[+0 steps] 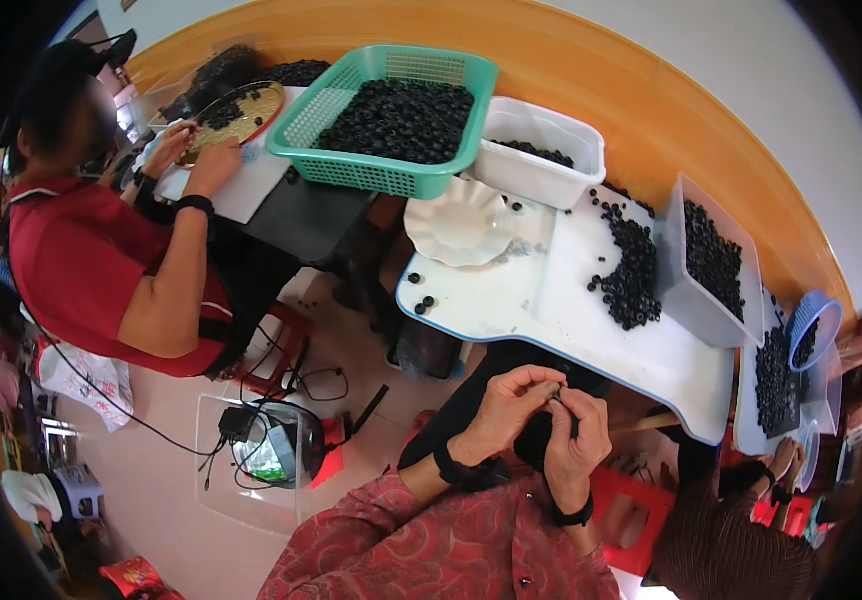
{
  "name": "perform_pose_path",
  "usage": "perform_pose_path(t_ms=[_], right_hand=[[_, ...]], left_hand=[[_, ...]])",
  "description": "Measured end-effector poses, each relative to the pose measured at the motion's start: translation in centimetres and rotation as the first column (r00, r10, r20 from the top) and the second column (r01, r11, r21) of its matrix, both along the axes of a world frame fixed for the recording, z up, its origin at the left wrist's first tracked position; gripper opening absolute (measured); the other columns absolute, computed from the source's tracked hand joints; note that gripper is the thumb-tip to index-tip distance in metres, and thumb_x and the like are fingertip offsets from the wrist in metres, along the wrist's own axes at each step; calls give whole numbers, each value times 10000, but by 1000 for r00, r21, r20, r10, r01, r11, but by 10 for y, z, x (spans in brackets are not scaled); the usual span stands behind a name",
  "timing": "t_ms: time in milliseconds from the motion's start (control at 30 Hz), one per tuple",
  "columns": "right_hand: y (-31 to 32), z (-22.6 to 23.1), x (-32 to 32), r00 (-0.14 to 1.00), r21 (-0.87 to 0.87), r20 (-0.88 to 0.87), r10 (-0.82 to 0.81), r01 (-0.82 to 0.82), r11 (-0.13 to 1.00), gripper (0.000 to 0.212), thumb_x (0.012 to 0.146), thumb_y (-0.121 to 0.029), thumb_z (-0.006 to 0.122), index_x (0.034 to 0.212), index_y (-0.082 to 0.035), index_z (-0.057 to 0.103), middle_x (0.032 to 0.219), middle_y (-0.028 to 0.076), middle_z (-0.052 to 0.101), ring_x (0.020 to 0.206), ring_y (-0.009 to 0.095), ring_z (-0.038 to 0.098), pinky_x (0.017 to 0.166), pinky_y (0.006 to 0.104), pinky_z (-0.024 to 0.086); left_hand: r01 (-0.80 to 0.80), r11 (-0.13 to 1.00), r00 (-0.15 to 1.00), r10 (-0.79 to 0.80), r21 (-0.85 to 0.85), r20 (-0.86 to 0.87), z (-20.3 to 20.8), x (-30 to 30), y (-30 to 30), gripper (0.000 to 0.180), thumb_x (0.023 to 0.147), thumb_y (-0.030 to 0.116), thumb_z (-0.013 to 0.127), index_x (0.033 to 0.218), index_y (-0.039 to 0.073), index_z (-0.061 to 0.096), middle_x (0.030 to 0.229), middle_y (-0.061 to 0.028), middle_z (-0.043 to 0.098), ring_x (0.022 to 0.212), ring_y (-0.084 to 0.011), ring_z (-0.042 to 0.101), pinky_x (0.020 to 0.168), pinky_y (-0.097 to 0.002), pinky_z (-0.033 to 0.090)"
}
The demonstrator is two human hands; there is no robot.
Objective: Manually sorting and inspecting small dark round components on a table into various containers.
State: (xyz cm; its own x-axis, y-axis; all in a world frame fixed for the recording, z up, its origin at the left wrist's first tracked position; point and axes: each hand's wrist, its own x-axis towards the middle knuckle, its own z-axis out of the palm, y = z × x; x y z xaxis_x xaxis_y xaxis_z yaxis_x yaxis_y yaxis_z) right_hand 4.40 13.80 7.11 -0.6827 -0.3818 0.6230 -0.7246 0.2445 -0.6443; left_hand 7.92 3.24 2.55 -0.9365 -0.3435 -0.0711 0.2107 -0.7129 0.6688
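My left hand (507,412) and my right hand (579,438) meet in front of my body, just below the near edge of the white table (496,292). Fingertips of both hands pinch one small dark part (556,396). Most of it is covered by my fingers, so its exact shape is unclear. On the table beyond lies a loose pile of small black ring-shaped parts (633,270). A white bowl with a wavy rim (456,222) stands at the table's left, with a few black rings near it.
A green basket (366,178) full of black rings stands far left of a white tub (541,183). A clear bin (696,292) holds more at right. A co-worker in red (116,270) works at a round tray (269,110). Cables fill a clear box (251,490) on the floor.
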Motion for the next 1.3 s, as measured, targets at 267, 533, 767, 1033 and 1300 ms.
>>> perform_pose_path(t_ms=[267, 533, 767, 1033, 1300], right_hand=[[-5, 4, -14, 998, 38, -29, 63, -62, 997, 197, 772, 75, 713, 938, -4, 643, 899, 132, 669, 773, 278, 630, 676, 335, 513], [-6, 0, -38, 998, 87, 47, 45, -49, 995, 203, 773, 76, 708, 936, -9, 622, 886, 124, 658, 750, 266, 613, 644, 332, 506], [-5, -4, -53, 990, 97, 144, -9, -5, 995, 187, 793, 59, 703, 944, -18, 624, 875, 118, 648, 730, 248, 624, 622, 323, 510], [-5, -17, -69, 896, -61, 439, 62, -39, 997, 128, 868, 42, 664, 990, 8, 640, 927, 106, 666, 746, 146, 662, 672, 254, 544], [-4, -9, -76, 699, -283, 682, 216, -21, 959, 132, 920, 59, 599, 1049, 43, 619, 980, 78, 675, 881, 111, 646, 806, 249, 537]], left_hand=[[-30, 999, 999, 29, -25, -13, -12, -4, -10, 172, 952, -14, 577, 1101, -11, 664, 1027, -74, 678, 899, -109, 625, 789, -230, 525], [-38, 959, 997, 55, -280, 50, -18, -29, -16, 153, 932, -10, 612, 1066, -4, 685, 962, -39, 682, 840, -79, 613, 746, -209, 509], [11, 960, 997, 10, -281, 74, -25, -47, -18, 142, 932, 13, 625, 1057, 7, 691, 925, -17, 680, 798, -53, 595, 684, -186, 480], [104, 994, 990, -107, 32, 96, -29, -58, -21, 187, 969, 51, 583, 1143, 13, 638, 972, -38, 685, 807, -71, 622, 680, -195, 493], [192, 920, 981, -187, 341, -49, -30, -60, -29, 220, 984, 93, 563, 1173, -3, 619, 1011, -89, 669, 847, -133, 641, 794, -298, 563]])
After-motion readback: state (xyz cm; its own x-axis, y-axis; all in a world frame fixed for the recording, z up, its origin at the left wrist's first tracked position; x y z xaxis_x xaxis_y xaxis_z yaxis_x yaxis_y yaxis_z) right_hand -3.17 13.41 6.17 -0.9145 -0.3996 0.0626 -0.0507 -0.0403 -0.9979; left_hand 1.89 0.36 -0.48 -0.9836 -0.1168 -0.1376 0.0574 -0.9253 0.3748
